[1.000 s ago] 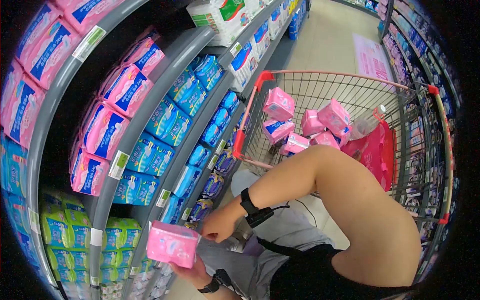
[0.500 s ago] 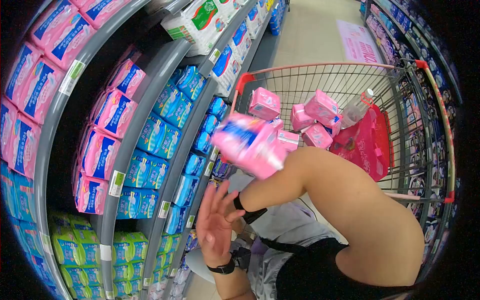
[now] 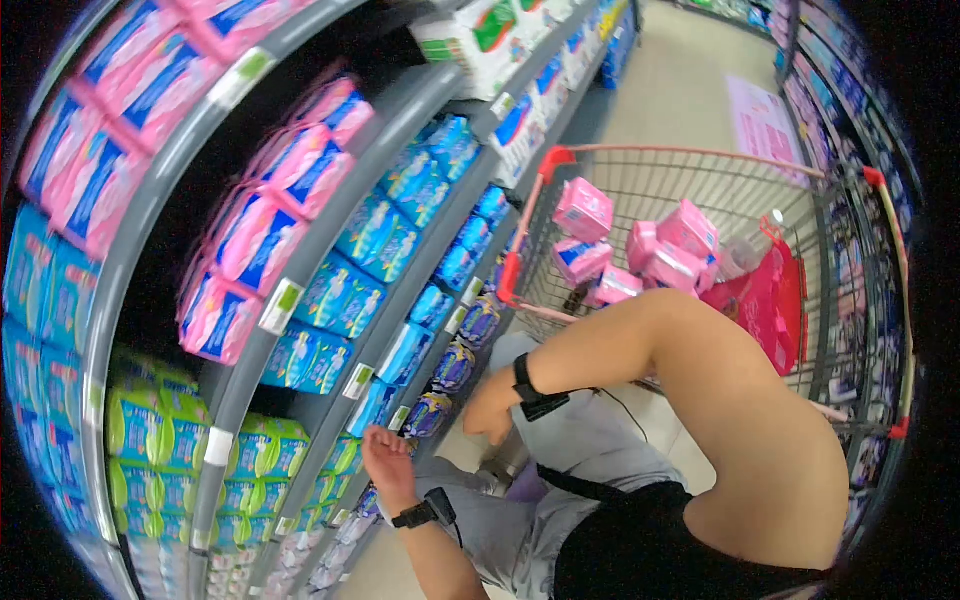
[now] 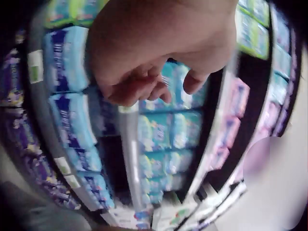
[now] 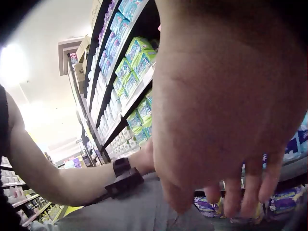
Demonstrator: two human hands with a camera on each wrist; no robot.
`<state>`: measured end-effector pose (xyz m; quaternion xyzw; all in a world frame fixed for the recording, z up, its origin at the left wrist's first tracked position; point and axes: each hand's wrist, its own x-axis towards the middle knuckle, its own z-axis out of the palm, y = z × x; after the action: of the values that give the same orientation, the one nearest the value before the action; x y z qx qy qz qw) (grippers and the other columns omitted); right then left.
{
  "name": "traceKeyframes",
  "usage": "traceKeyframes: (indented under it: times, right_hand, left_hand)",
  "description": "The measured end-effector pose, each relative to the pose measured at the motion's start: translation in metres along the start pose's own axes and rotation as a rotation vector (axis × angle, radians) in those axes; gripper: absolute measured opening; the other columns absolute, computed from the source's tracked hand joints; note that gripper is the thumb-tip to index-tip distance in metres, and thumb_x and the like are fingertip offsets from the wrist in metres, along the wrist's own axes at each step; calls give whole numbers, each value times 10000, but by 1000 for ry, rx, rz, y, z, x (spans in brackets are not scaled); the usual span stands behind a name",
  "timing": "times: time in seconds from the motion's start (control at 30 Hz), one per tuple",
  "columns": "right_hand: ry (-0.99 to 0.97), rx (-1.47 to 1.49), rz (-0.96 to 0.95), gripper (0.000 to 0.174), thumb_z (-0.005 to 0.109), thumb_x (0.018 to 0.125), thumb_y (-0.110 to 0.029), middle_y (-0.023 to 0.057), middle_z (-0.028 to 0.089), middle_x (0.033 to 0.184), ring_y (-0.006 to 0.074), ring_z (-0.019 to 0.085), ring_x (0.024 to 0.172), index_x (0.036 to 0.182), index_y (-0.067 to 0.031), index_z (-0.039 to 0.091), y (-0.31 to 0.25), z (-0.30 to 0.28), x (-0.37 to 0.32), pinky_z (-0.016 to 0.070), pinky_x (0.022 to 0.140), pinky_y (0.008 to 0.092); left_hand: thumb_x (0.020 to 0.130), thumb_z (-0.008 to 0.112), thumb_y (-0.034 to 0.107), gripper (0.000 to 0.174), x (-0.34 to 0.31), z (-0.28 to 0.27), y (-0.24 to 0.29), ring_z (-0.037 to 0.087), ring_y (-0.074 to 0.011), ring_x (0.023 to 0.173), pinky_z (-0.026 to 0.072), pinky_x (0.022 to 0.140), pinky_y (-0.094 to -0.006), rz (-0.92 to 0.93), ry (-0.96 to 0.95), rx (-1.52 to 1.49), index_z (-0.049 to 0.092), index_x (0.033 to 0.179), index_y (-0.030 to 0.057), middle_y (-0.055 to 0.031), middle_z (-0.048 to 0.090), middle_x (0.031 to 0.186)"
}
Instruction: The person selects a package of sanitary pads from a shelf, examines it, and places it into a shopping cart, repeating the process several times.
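My left hand [image 3: 390,465] hangs in front of the lower shelves with loosely bent fingers and nothing in it. In the left wrist view that hand [image 4: 159,53] covers part of the blue and teal packs [image 4: 156,130]. Across my lap, my right hand [image 3: 490,405] hangs down with relaxed fingers, also holding nothing. The right wrist view has its palm [image 5: 226,106] large in front, fingertips downward over purple packs [image 5: 286,204]. Several pink sanitary pad packs [image 3: 583,210] lie loosely piled in the wire shopping cart [image 3: 690,152], beyond my right arm.
Shelves on the left bear pink pad packs [image 3: 260,240], blue packs [image 3: 340,295] and green packs [image 3: 150,430]. A red bag [image 3: 765,310] and a clear bottle [image 3: 742,255] share the cart. Another shelf row [image 3: 835,330] lines the right, past the aisle floor [image 3: 690,60].
A pink pad pack left my left hand, flew over the cart's near edge and now lies among the pile. My left hand, spread half a second ago, has lowered with its fingers bent.
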<state>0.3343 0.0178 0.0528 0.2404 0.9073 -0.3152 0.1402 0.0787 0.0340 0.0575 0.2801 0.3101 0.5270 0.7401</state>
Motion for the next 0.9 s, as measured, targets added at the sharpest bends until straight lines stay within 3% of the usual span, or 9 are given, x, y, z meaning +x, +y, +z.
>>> traceKeyframes:
  times: [0.1, 0.2, 0.3, 0.47, 0.53, 0.6, 0.77, 0.87, 0.9]
  right_hand:
    - [330, 102, -185, 372, 692, 859, -313, 154, 669, 868, 318, 641, 779, 1025, -1, 573, 20, 10, 1, 504, 682, 462]
    - [370, 444, -137, 288, 651, 937, -238, 92, 671, 887, 229, 661, 794, 1128, -35, 576, -6, -23, -18, 531, 703, 375]
    - [672, 527, -116, 186, 625, 933, -91, 46, 679, 878, 119, 642, 759, 1110, -38, 603, -18, -54, -26, 519, 667, 290]
    - [1293, 735, -2, 101, 598, 938, -34, -12, 601, 812, 66, 569, 694, 1029, -74, 580, -11, -130, -69, 473, 607, 247]
    - [1503, 701, -114, 64, 582, 939, -30, -25, 572, 773, 54, 534, 657, 971, -83, 564, 10, -169, -101, 437, 568, 228]
    - [1697, 587, 22, 55, 568, 938, -35, -29, 544, 736, 46, 514, 640, 944, -88, 561, 28, -212, -134, 417, 547, 224]
    - [1802, 231, 208, 56, 609, 893, -48, -8, 568, 728, 83, 545, 650, 933, -64, 574, 83, -295, -199, 433, 571, 246]
    - [1673, -301, 406, 126, 644, 851, -63, 18, 572, 703, 133, 569, 645, 964, -50, 589, 97, -332, -223, 460, 605, 276]
    - [1600, -291, 507, 195, 668, 816, -86, 86, 606, 785, 220, 619, 730, 994, -41, 600, 98, -343, -232, 504, 677, 331]
  left_hand:
    - [992, 558, 337, 253, 6, -59, -27, 364, -99, 563, 316, 537, -258, -91, 454, -194, 537, 835, 139, 59, 394, 638]
    - [979, 575, 319, 280, 9, -74, -17, 268, -90, 505, 227, 471, -273, -17, 228, -390, 498, 758, 165, 65, 275, 579]
    - [968, 579, 292, 253, 0, -62, -7, 248, -92, 497, 204, 461, -278, -68, 183, -360, 497, 761, 172, 62, 250, 574]
    - [946, 588, 269, 225, 11, -74, -20, 226, -88, 493, 185, 455, -274, -102, 250, -323, 485, 782, 155, 57, 241, 581]
    - [964, 584, 280, 224, 18, -78, -24, 248, -88, 484, 220, 437, -268, -120, 193, -287, 487, 797, 166, 57, 278, 592]
    - [961, 588, 283, 219, 23, -75, -26, 252, -87, 485, 224, 438, -265, -120, 173, -266, 492, 802, 166, 59, 280, 594]
    - [952, 612, 291, 244, 43, -61, -35, 254, -74, 477, 181, 449, -266, -170, 186, -229, 498, 798, 139, 67, 286, 572]
    - [941, 626, 294, 233, 70, -71, -62, 262, -72, 466, 194, 440, -263, -183, 207, -118, 507, 822, 134, 67, 286, 577]
    - [934, 630, 280, 213, 74, -70, -65, 276, -70, 452, 207, 427, -261, -217, 204, -118, 512, 842, 128, 66, 301, 584]
